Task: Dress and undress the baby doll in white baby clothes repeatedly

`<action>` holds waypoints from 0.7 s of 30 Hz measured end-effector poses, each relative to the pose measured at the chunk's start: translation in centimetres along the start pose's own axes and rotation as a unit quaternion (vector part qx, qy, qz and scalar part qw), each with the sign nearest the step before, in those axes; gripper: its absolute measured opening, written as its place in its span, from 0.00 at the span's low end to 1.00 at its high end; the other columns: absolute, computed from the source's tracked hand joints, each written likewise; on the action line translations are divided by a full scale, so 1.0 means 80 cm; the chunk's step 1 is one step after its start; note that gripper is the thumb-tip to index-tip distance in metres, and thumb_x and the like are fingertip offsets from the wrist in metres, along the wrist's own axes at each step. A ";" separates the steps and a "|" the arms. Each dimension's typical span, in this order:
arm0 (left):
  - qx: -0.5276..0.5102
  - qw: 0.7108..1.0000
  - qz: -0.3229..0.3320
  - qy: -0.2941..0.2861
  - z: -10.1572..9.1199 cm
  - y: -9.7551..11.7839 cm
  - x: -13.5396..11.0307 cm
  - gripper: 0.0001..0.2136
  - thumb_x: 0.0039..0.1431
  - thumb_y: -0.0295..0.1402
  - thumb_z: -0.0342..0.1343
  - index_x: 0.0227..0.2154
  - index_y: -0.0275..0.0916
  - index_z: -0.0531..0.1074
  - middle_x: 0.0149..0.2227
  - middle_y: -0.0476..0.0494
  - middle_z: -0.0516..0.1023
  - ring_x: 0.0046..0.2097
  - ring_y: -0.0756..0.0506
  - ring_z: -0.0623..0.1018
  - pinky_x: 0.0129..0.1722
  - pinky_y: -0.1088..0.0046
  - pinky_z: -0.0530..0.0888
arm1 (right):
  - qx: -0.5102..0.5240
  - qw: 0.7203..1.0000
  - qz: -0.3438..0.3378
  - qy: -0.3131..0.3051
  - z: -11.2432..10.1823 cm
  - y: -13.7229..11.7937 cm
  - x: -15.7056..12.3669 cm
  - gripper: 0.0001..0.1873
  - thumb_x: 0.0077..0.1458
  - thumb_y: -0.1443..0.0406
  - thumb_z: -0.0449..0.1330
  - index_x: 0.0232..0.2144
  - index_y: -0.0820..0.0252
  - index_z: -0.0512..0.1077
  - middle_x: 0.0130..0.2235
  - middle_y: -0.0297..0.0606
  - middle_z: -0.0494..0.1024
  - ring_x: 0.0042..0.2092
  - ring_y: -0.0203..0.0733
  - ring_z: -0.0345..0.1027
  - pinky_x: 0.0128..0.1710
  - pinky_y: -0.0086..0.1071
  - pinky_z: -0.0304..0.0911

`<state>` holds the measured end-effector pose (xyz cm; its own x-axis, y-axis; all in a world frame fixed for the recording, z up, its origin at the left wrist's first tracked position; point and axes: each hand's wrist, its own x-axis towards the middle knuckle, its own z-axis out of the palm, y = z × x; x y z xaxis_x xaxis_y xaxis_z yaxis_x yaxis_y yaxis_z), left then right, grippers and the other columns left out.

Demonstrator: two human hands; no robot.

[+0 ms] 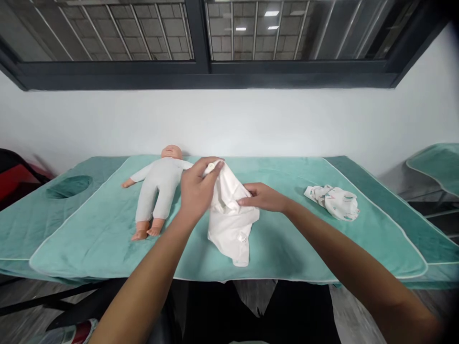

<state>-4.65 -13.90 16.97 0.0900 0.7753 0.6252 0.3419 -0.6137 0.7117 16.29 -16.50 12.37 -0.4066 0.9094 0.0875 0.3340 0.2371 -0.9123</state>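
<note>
A white cloth garment (229,229), gathered at its top, hangs between my hands over the middle of the green-covered bed. My left hand (199,184) pinches its upper end between thumb and fingers. Lower on the right side, my right hand (263,197) grips a fold of the same cloth. A small snap or button shows near the garment's lower corner. To the left of my left hand a baby doll (158,184) lies on its back, dressed in a pale grey-white suit with bare hands and feet. Its near arm is partly hidden behind my left hand.
Over the bed is a green velvety cover (96,229) with pale piping. A folded patterned cloth piece (333,201) lies on the right. The bed has an oval hole (69,187) at the far left. Behind stand a white wall (287,122) and a dark-framed window (201,74).
</note>
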 end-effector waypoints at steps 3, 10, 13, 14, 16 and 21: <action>-0.008 0.998 -0.008 0.056 -0.014 -0.008 0.004 0.12 0.63 0.42 0.56 0.40 0.40 0.78 0.39 0.48 0.81 0.42 0.47 0.77 0.43 0.71 0.73 | -0.079 0.993 0.021 0.088 -0.010 0.011 -0.006 0.22 0.54 0.45 0.61 0.26 0.58 0.67 0.28 0.31 0.68 0.32 0.38 0.61 0.30 0.30 0.55; 0.138 0.976 0.143 0.087 -0.012 -0.026 0.003 0.11 0.63 0.32 0.56 0.48 0.41 0.74 0.50 0.40 0.72 0.54 0.43 0.72 0.54 0.62 0.70 | -0.235 0.915 0.015 0.328 -0.018 -0.022 0.002 0.17 0.56 0.49 0.60 0.31 0.55 0.65 0.31 0.31 0.72 0.33 0.39 0.64 0.31 0.30 0.53; 0.161 0.966 0.188 -0.068 0.006 -0.015 -0.004 0.21 0.63 0.34 0.56 0.58 0.42 0.65 0.58 0.39 0.69 0.60 0.40 0.67 0.59 0.57 0.66 | -0.306 0.897 -0.029 0.318 -0.004 -0.032 0.003 0.14 0.58 0.53 0.58 0.31 0.55 0.63 0.31 0.31 0.72 0.32 0.39 0.63 0.31 0.30 0.52; 0.158 0.961 0.191 -0.123 0.013 -0.011 -0.006 0.20 0.64 0.35 0.55 0.58 0.43 0.64 0.57 0.40 0.70 0.59 0.40 0.68 0.58 0.58 0.66 | -0.325 0.894 -0.041 0.306 0.000 -0.033 0.002 0.13 0.59 0.54 0.58 0.30 0.55 0.63 0.31 0.31 0.71 0.31 0.38 0.62 0.31 0.30 0.52; 0.138 0.950 0.185 -0.212 0.024 -0.008 -0.008 0.15 0.66 0.35 0.51 0.54 0.43 0.67 0.52 0.43 0.75 0.54 0.42 0.72 0.53 0.62 0.69 | -0.349 0.893 -0.056 0.279 0.003 -0.034 -0.003 0.11 0.59 0.57 0.57 0.30 0.56 0.62 0.31 0.31 0.71 0.30 0.37 0.61 0.30 0.30 0.51; 0.128 0.944 0.144 -0.268 0.038 -0.027 -0.010 0.02 0.61 0.28 0.52 0.35 0.41 0.68 0.31 0.52 0.74 0.34 0.48 0.73 0.34 0.71 0.67 | -0.380 0.902 -0.018 0.204 -0.008 -0.036 -0.027 0.09 0.57 0.59 0.59 0.32 0.55 0.63 0.31 0.29 0.71 0.29 0.36 0.59 0.29 0.29 0.48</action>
<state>-2.63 -12.77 13.98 0.6512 0.5874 0.4805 0.4389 -0.8080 0.3930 16.75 -18.91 15.03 -0.1342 0.9098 0.3927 0.8759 0.2942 -0.3823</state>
